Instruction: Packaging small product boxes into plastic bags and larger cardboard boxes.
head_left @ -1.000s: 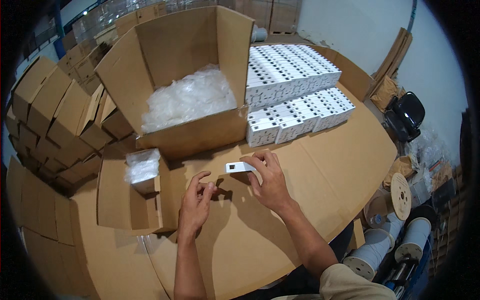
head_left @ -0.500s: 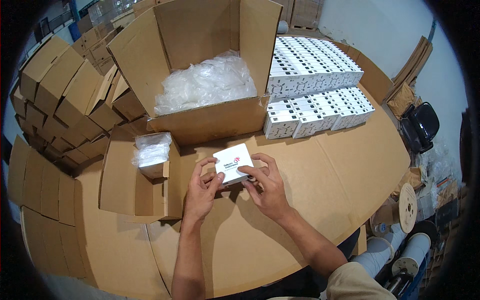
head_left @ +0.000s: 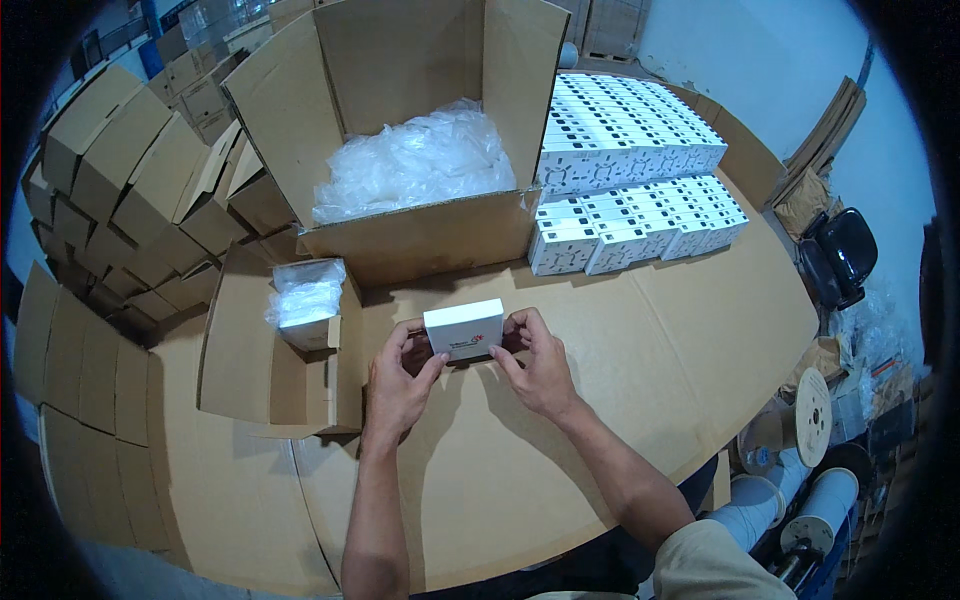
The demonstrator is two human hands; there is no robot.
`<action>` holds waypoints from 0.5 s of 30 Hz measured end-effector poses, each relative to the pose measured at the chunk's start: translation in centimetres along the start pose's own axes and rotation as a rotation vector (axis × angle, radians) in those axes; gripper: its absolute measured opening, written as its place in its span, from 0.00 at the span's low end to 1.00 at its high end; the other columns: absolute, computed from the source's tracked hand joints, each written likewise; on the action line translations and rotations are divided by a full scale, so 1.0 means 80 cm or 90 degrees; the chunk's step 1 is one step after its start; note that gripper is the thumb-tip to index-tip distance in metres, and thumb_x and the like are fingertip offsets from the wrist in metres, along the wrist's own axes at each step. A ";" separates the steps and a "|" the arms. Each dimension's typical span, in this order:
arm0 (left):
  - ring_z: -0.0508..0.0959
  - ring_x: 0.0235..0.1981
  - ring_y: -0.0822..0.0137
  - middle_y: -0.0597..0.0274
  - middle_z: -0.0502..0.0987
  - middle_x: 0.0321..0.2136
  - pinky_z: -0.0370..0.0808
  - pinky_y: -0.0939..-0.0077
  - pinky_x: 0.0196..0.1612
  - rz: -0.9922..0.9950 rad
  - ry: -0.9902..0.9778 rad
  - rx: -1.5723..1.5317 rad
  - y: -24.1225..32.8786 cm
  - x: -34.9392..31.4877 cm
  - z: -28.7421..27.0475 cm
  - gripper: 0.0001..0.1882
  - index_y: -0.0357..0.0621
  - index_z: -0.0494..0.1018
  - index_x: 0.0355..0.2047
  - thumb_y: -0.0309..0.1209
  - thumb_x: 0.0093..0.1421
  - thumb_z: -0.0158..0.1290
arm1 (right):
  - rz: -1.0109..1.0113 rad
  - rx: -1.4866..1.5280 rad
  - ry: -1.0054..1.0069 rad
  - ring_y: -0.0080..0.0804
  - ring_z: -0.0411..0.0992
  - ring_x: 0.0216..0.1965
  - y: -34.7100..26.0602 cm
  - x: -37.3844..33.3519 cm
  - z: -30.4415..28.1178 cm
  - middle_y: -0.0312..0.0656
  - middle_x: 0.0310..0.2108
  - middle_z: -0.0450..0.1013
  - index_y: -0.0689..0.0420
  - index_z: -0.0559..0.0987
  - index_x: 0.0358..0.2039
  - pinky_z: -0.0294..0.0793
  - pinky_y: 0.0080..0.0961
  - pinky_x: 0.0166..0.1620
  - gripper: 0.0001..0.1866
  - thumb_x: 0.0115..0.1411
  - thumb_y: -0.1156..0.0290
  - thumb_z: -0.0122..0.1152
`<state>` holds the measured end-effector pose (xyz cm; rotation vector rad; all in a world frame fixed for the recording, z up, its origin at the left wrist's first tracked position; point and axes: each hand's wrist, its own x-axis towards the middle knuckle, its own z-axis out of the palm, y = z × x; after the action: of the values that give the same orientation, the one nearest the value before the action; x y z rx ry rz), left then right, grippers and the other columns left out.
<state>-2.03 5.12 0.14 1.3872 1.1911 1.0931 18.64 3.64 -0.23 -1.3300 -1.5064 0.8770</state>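
Note:
A small flat white box (head_left: 464, 325) with a red mark and dark print on its face is held between my two hands above the cardboard-covered table (head_left: 520, 470). My left hand (head_left: 402, 375) grips its left side, thumb on the lower left corner of the face. On the right side my right hand (head_left: 537, 362) holds it the same way, its thumb at the lower right corner. The box is tilted, so a long white edge shows on top. Its back and some of my fingers behind it are hidden.
At left stands an open small carton (head_left: 340, 390) with bubble-wrapped packs (head_left: 307, 295). Behind is a large open carton (head_left: 420, 250) full of clear bubble wrap (head_left: 420, 160). Stacked white boxes (head_left: 635, 160) fill the far right. Brown cartons (head_left: 130, 180) pile at left; cable spools (head_left: 815, 415) sit at right.
The white box has tipped so its upper edge now faces up and its printed face looks foreshortened. My right fingers have moved off its face to its right side.

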 end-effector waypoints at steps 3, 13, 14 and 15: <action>0.82 0.47 0.64 0.49 0.82 0.44 0.79 0.68 0.50 -0.021 -0.011 0.101 0.014 -0.003 -0.003 0.19 0.37 0.71 0.51 0.19 0.60 0.60 | 0.001 -0.043 -0.024 0.39 0.79 0.47 -0.001 0.000 -0.003 0.52 0.42 0.76 0.63 0.66 0.46 0.79 0.34 0.50 0.17 0.61 0.82 0.63; 0.82 0.51 0.57 0.49 0.82 0.43 0.77 0.64 0.52 -0.004 -0.039 0.149 0.009 -0.004 -0.007 0.19 0.38 0.71 0.49 0.20 0.58 0.62 | -0.022 -0.121 -0.051 0.50 0.77 0.52 0.004 0.001 -0.007 0.57 0.46 0.76 0.60 0.64 0.55 0.78 0.41 0.54 0.25 0.59 0.82 0.62; 0.82 0.51 0.57 0.49 0.82 0.43 0.77 0.64 0.52 0.001 -0.037 0.172 0.011 -0.004 -0.006 0.19 0.38 0.72 0.49 0.20 0.58 0.62 | -0.022 -0.121 -0.052 0.50 0.77 0.52 0.004 0.000 -0.007 0.57 0.46 0.76 0.60 0.64 0.55 0.78 0.41 0.54 0.25 0.59 0.82 0.62; 0.82 0.51 0.56 0.49 0.82 0.43 0.77 0.63 0.52 0.006 -0.036 0.195 0.013 -0.005 -0.006 0.19 0.38 0.72 0.49 0.20 0.58 0.62 | -0.018 -0.122 -0.054 0.49 0.77 0.52 0.004 0.000 -0.007 0.57 0.47 0.76 0.60 0.64 0.55 0.78 0.41 0.54 0.25 0.59 0.82 0.63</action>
<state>-2.40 4.70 1.21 1.6453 1.3526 0.8973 19.28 3.68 -0.34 -1.4196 -1.7060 0.7942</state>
